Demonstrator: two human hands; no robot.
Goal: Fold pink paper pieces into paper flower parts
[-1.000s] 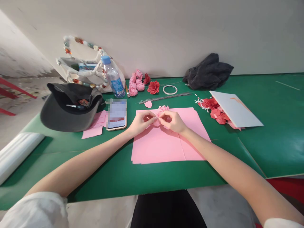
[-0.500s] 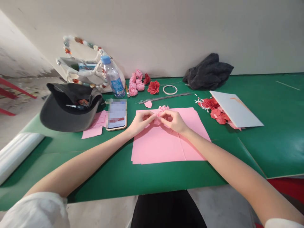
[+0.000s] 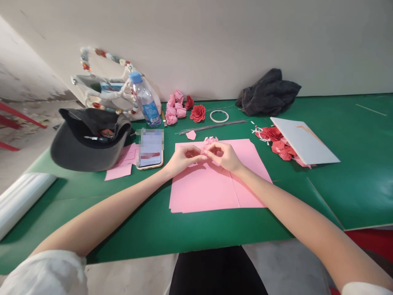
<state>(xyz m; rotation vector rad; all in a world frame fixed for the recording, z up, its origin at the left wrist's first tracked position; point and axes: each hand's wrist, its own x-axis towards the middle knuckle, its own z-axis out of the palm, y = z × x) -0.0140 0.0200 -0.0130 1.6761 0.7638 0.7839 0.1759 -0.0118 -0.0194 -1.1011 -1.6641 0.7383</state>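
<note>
My left hand (image 3: 184, 159) and my right hand (image 3: 226, 157) meet over the far part of a stack of pink paper sheets (image 3: 202, 188). Both are closed, thumb against fingers, on a small piece of pink paper that is mostly hidden by my fingertips. Just beyond the fingers, cut pink paper petals (image 3: 211, 140) lie at the sheets' far edge. One loose pink petal (image 3: 190, 135) rests on the green table, near a bundle of thin wires (image 3: 215, 127).
Pink paper roses (image 3: 175, 108), a red paper rose (image 3: 197, 113) and a tape roll (image 3: 219, 116) lie at the back. Left are a phone (image 3: 150, 149), a bottle (image 3: 145, 100), a cap (image 3: 89, 141) and a bag. A white board (image 3: 305, 141) leans over red flowers at right.
My left thumb has shifted slightly down and right at the pink paper, while the right hand keeps almost the same place. The view has moved very slightly.
</note>
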